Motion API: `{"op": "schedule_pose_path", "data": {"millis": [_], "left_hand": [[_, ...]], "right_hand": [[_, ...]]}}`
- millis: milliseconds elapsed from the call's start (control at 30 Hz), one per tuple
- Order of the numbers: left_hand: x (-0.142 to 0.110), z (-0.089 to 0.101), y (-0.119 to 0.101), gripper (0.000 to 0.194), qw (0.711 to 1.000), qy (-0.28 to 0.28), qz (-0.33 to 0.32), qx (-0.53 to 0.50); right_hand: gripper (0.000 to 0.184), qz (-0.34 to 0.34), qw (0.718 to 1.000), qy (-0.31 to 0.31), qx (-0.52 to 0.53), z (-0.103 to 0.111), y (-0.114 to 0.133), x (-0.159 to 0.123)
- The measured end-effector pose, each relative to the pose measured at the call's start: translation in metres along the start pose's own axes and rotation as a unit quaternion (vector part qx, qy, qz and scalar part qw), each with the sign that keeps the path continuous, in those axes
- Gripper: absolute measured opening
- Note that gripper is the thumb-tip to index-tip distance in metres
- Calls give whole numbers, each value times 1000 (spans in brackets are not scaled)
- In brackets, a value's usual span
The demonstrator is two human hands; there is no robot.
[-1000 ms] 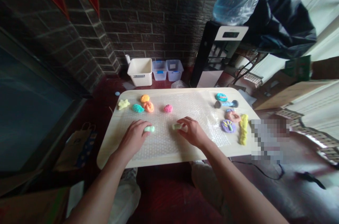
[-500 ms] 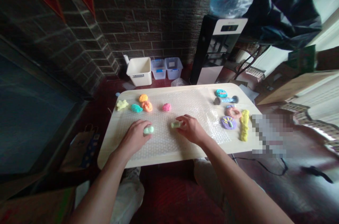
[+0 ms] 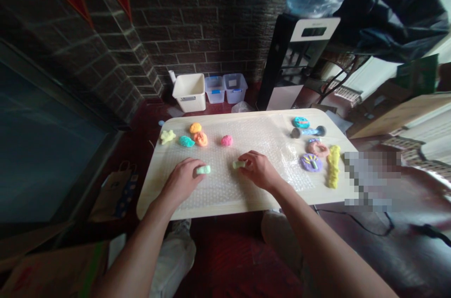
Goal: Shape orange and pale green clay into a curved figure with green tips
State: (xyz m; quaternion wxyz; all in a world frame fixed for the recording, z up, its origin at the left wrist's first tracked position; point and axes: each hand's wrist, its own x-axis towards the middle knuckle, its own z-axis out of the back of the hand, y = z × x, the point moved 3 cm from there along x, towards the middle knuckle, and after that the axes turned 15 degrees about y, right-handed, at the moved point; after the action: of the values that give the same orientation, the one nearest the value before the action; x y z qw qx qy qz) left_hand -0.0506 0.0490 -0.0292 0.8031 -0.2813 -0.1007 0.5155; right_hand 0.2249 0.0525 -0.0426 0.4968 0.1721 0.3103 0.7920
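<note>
Between the fingertips of my left hand (image 3: 186,176) is a pale mint-green lump of modelling clay (image 3: 203,169), held just above the bubble wrap. My right hand (image 3: 259,168) pinches a short, pale green, cylinder-shaped piece (image 3: 238,164); its material is hard to make out. The two hands are apart, each over the bubble wrap (image 3: 218,190). Beyond them lies a pink clay ball (image 3: 227,140). Further left sit an orange-red lump (image 3: 200,138), a yellow-orange lump (image 3: 195,128), a teal lump (image 3: 186,141) and a pale yellow star-like shape (image 3: 168,136).
At the table's (image 3: 151,194) right end are a purple disc (image 3: 311,162), a brownish-pink ring (image 3: 318,148), a long yellow piece (image 3: 333,166), a dumbbell-like shape (image 3: 308,132) and a teal oval (image 3: 301,122). Behind stand plastic bins (image 3: 190,100) and a water dispenser (image 3: 289,67).
The view has turned a little, shifting everything rightward. In my left hand, the mint-green clay has been turned and shows a longer side. My right hand keeps its grip.
</note>
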Motion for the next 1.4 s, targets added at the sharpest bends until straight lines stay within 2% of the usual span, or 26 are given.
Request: {"op": "schedule_pose_path", "data": {"millis": [100, 200, 467, 1167, 1300, 1400], "left_hand": [[1, 2, -1, 24, 1000, -18, -3, 9], [2, 0, 1, 24, 1000, -9, 6, 13], [3, -4, 4, 32, 1000, -9, 21, -3], [1, -3, -3, 45, 999, 5, 28, -19], [1, -2, -6, 21, 1000, 14, 20, -16], [0, 1, -10, 17, 1000, 1, 5, -12]], "right_hand": [[21, 3, 1000, 0, -2, 1, 3, 1], [23, 6, 1000, -1, -3, 0, 3, 0], [36, 9, 1000, 6, 4, -1, -2, 0], [37, 9, 1000, -12, 1, -2, 2, -3], [28, 13, 1000, -6, -7, -1, 6, -3], [23, 21, 1000, 3, 1, -1, 13, -3]]}}
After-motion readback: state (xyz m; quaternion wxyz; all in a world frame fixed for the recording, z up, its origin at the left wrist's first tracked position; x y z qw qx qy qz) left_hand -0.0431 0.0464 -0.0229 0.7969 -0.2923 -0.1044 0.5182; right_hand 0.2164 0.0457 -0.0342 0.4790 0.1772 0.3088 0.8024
